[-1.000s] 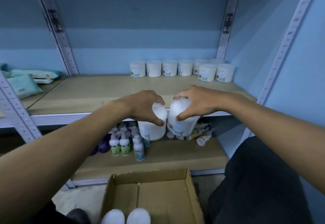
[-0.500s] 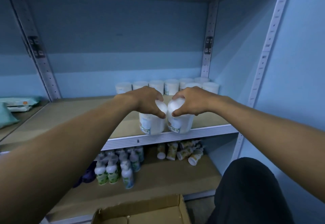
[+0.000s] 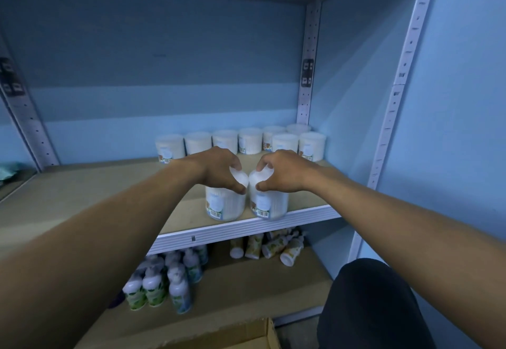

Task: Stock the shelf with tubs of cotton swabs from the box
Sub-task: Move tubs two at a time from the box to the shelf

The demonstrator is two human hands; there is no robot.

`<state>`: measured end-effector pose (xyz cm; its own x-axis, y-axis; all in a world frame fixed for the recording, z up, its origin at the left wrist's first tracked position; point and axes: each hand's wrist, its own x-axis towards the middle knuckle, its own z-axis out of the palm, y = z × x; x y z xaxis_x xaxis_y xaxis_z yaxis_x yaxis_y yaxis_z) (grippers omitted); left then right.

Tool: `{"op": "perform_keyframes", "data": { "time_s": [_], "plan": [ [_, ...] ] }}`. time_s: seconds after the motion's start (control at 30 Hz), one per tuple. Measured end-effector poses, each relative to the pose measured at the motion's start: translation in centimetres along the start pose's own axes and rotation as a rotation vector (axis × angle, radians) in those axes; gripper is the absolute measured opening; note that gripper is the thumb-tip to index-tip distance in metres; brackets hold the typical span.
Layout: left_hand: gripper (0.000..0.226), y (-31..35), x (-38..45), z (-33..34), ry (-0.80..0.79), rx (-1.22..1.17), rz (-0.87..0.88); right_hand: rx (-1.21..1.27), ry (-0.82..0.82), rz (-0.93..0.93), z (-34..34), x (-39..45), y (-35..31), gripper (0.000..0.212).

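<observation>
My left hand (image 3: 219, 169) grips the lid of a clear tub of cotton swabs (image 3: 224, 206). My right hand (image 3: 282, 170) grips a second tub (image 3: 269, 205) from above. Both tubs stand side by side, touching, just over the front edge of the wooden shelf (image 3: 82, 198). Several more tubs (image 3: 241, 142) line the back right of that shelf. Only a corner of the cardboard box (image 3: 246, 335) shows at the bottom edge.
White bottles with green labels (image 3: 161, 280) stand on the lower shelf, and small tubes (image 3: 271, 246) lie on their sides further right. Perforated metal uprights (image 3: 308, 75) frame the bay. My dark-clad knee (image 3: 369, 302) is at the lower right.
Both hands rose from above the box and moved forward with a tub each, reaching the shelf's front edge. The view tilted up, so the box has almost left the frame.
</observation>
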<state>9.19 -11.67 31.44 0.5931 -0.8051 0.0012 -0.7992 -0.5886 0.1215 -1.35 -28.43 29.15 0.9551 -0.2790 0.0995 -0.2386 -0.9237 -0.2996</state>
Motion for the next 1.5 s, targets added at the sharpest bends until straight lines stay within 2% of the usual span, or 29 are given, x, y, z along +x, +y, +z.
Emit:
{"op": "perform_keyframes", "data": {
  "time_s": [0.2, 0.43, 0.53, 0.63, 0.73, 0.87, 1.1, 1.5],
  "plan": [
    [0.068, -0.8, 0.8, 0.4, -0.01, -0.072, -0.021, -0.019, -0.01, -0.017, 0.3, -0.1, 0.2, 0.04],
    [0.073, -0.9, 0.2, 0.5, -0.02, -0.073, -0.002, -0.055, -0.008, -0.021, -0.2, -0.8, 0.0, 0.05],
    [0.072, -0.5, -0.5, -0.2, -0.013, -0.062, 0.015, -0.062, 0.016, -0.013, -0.5, -1.4, -0.3, 0.048],
    [0.066, -0.2, -1.1, -0.8, 0.005, -0.035, 0.034, -0.066, 0.043, -0.018, -1.1, -2.2, -0.6, 0.037],
    [0.049, 0.0, -1.5, -1.0, -0.009, 0.005, 0.057, -0.077, 0.072, -0.038, -1.4, -2.9, -1.2, 0.028],
    [0.034, -0.1, -1.7, -0.8, -0.011, 0.004, 0.085, -0.159, 0.077, -0.037, -0.6, -3.0, -1.9, 0.025],
    [0.031, -0.2, -1.3, -0.1, 0.064, -0.017, 0.079, -0.223, 0.221, -0.053, 1.0, -2.3, -2.0, 0.028],
    [0.033, -1.2, 2.1, 0.9, 0.138, -0.005, 0.063, -0.229, 0.321, -0.039, 2.1, 1.1, -1.1, 0.028]
  ]
}}
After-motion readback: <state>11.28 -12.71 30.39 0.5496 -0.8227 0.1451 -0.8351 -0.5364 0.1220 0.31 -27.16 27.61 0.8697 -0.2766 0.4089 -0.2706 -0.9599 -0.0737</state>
